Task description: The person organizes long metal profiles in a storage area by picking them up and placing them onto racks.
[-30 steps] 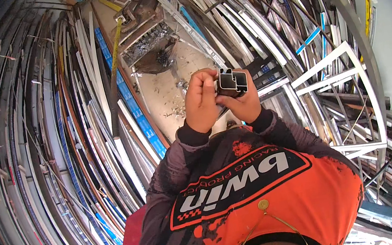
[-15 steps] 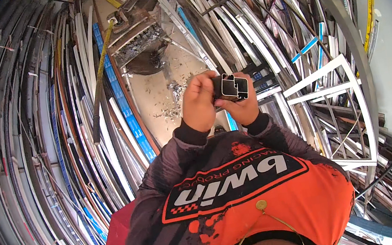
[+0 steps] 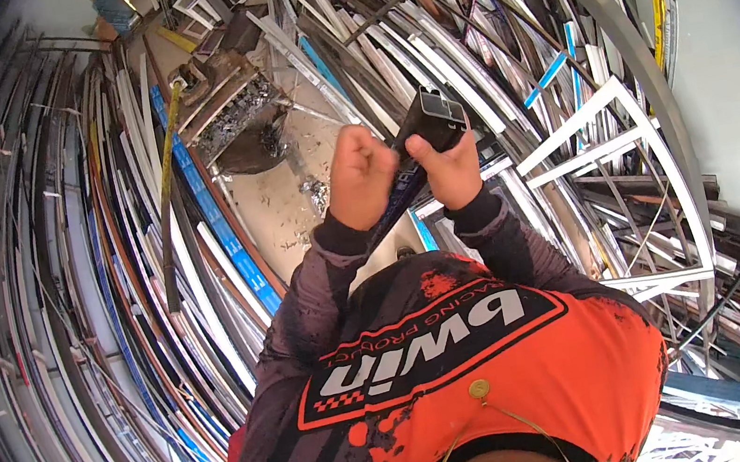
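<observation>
Right grip (image 3: 453, 172) clasps the dark hollow profile (image 3: 433, 129) near its end.

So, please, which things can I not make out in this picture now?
All in the head view:
- Lower end of the dark hollow profile: hidden near the left sleeve.
- Right hand: fingers mostly hidden behind the profile.
- Left hand: curled fingers hide whether it holds anything.
- Silvery scraps on the floor: too small to tell apart.
</observation>
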A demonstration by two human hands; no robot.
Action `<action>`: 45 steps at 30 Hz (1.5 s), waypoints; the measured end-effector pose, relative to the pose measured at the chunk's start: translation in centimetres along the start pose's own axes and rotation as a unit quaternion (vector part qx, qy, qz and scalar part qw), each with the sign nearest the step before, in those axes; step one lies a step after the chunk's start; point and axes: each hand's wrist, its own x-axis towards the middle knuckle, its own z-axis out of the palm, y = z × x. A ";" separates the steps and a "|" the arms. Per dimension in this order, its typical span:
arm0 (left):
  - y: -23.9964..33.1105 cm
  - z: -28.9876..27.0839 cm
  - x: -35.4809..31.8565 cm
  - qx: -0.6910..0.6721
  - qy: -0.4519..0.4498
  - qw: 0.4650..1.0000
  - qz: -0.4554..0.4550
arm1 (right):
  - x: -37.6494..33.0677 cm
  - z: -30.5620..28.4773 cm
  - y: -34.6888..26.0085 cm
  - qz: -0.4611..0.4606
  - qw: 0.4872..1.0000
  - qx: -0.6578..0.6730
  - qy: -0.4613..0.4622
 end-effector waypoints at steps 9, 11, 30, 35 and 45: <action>0.1 1.2 0.5 0.373 -0.076 0.924 0.042 | 3.5 -1.7 -0.3 -0.045 0.995 -0.082 0.036; -0.8 0.7 -0.1 0.398 -0.081 0.913 0.042 | 4.5 -2.0 -0.4 -0.027 0.997 -0.062 0.046; -6.0 -16.0 -14.3 0.602 -0.083 0.779 -0.156 | 15.2 -12.2 4.0 0.034 0.979 0.110 0.169; -7.4 -23.2 -20.7 0.287 0.058 0.926 -0.238 | 13.3 -12.3 4.3 -0.006 0.977 0.201 0.073; -1.1 -8.1 -7.3 0.546 -0.023 0.834 0.078 | 9.4 -4.4 0.7 0.000 0.959 0.283 -0.025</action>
